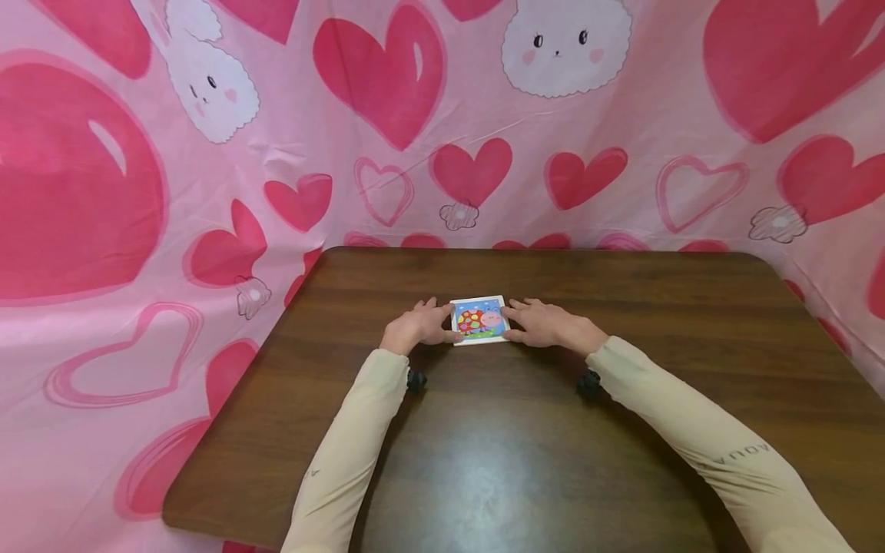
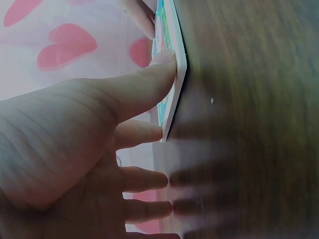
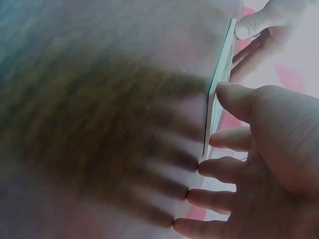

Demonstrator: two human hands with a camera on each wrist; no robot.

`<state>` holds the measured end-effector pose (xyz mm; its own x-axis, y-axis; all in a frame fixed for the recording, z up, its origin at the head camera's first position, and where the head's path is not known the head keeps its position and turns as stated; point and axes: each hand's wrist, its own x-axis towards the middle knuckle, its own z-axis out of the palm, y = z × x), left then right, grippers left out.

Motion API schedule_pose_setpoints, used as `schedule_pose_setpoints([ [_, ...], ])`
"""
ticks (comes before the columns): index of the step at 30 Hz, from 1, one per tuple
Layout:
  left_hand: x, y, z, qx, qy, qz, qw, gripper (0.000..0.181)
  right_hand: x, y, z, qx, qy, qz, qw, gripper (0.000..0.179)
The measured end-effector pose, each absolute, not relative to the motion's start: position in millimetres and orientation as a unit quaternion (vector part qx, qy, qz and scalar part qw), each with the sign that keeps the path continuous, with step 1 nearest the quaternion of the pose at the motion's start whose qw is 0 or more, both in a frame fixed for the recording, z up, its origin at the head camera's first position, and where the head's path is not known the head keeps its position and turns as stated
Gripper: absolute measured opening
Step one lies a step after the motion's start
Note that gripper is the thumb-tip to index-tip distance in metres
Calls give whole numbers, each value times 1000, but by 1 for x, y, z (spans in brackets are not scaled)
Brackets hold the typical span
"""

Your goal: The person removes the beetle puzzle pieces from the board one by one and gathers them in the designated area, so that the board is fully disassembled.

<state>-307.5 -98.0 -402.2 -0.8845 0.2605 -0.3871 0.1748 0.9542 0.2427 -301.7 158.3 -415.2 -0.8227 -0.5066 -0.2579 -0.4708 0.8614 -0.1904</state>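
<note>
A small square picture board [image 1: 482, 320] with a white border lies flat on the table. Its picture is a red, spotted ladybug with a pink face on blue and green. My left hand [image 1: 420, 324] is at its left side, thumb and index finger touching the border near two corners. On the opposite side, my right hand [image 1: 546, 322] touches the right border in the same way. In the left wrist view, the thumb [image 2: 149, 82] rests on the board's edge while the other fingers are extended. The right wrist view shows straight fingers [image 3: 222, 169] with tips at the tabletop.
The brown wooden table [image 1: 484, 430] has rounded corners. Behind it and on the left hangs a pink cloth [image 1: 290, 92] printed with hearts and white animal faces. Small black objects [image 1: 588, 383] sit under the wrists, by the cuffs of the light sleeves.
</note>
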Motion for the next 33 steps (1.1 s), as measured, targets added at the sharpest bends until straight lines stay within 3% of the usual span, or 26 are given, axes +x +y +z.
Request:
schedule_pose_setpoints([
  [33,-310,-72,-402,148,960,89,222,79,-291,179,-409,-261,952,-54,150,61],
])
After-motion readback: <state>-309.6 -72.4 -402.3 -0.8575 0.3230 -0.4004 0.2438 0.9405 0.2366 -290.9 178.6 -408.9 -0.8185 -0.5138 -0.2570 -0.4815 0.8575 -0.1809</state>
